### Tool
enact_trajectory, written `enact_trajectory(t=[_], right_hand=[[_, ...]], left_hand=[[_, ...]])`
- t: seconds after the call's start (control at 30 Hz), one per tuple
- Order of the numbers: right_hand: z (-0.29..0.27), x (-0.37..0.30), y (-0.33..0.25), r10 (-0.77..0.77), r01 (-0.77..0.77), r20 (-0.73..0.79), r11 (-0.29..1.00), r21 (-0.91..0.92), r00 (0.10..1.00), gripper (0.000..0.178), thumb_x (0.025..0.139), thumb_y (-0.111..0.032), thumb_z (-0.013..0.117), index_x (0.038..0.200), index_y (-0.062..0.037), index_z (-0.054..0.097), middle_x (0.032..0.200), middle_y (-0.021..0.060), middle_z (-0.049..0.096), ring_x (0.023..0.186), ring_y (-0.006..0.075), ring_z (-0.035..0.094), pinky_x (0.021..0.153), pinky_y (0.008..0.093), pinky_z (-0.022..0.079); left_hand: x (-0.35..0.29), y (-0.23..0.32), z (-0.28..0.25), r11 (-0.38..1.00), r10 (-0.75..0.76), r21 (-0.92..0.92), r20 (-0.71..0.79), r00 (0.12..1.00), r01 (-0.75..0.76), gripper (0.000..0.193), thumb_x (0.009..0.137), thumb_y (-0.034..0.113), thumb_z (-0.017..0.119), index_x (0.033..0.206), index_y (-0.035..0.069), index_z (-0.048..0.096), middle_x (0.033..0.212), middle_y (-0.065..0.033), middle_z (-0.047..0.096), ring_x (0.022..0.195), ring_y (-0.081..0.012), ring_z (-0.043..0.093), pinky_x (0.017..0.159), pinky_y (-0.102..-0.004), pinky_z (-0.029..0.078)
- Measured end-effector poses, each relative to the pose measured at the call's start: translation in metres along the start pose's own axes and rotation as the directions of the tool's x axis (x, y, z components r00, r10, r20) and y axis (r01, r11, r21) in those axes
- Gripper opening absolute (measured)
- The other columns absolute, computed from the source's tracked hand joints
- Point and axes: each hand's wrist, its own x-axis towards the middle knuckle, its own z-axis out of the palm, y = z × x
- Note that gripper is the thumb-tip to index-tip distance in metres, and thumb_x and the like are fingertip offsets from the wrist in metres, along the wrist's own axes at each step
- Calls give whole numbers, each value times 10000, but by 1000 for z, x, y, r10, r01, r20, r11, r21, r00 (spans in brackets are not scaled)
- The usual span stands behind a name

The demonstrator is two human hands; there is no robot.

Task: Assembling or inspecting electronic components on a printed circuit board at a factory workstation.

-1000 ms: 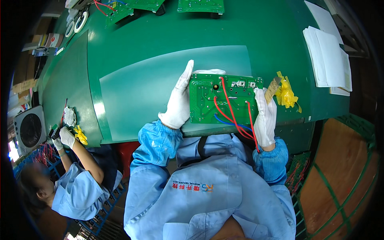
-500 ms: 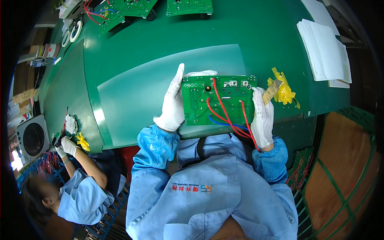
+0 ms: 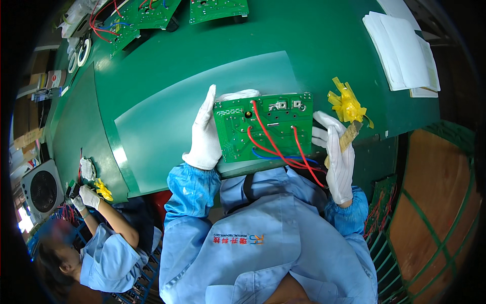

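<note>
My left hand, in a white glove, grips the left side of a green circuit board; some fingers are hidden behind it. The board is tilted, its soldered face showing, with red wires and a blue wire running across it toward the lower right. My right hand, also gloved, is just off the board's right edge, beside the wire ends. A flat tan strip with a greyish end is held in it, partly hidden by the fingers. What the strip is, I cannot make out.
Yellow tape pieces are bunched on the green table beyond my right hand. White papers lie far right. Other circuit boards stand at the far edge. A co-worker sits at left, near a fan.
My right hand has come away from the board's right edge, toward the right and nearer me, with the tan strip. My left hand keeps the board. The whole view has shifted slightly.
</note>
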Motion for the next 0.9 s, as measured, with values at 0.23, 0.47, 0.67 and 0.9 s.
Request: enact_trajectory(t=[0.23, 0.47, 0.67, 0.9], right_hand=[[-24, -26, 17, -51, 86, 121, 948, -306, 991, 345, 1060, -214, 429, 1244, 37, 577, 1078, 162, 681, 910, 236, 695, 790, 347, 556], [-14, -36, 15, -406, 684, 552, 485, -546, 728, 166, 933, -87, 591, 1068, 9, 610, 884, 158, 667, 779, 345, 661, 716, 411, 541], [-4, -36, 15, -336, 628, 574, 639, -444, 747, 244, 894, -139, 664, 1098, -11, 628, 866, 145, 654, 779, 324, 655, 694, 431, 530], [-4, -35, 18, -309, 606, 576, 662, -442, 757, 255, 893, -134, 661, 1112, -7, 630, 913, 152, 674, 825, 342, 666, 757, 428, 546]], left_hand=[[-2, 0, -2, 999, -3, -44, 10, 1000, 3, 654, 1063, 466, 287, 1256, -84, 583, 1301, -198, 608, 1212, -277, 568, 1114, -409, 392], [-4, 0, 2, 998, 42, 34, 24, 999, -43, 650, 1063, 466, 284, 1225, -77, 604, 1296, -201, 609, 1215, -283, 564, 1113, -417, 393], [-1, -4, -3, 998, 50, 39, 38, 998, -51, 669, 1056, 474, 276, 1184, -93, 607, 1303, -250, 587, 1228, -333, 556, 1127, -452, 385], [-3, -2, 0, 996, 53, 70, 35, 998, -56, 657, 1053, 474, 288, 1144, -84, 623, 1301, -263, 584, 1225, -342, 556, 1121, -460, 391]])
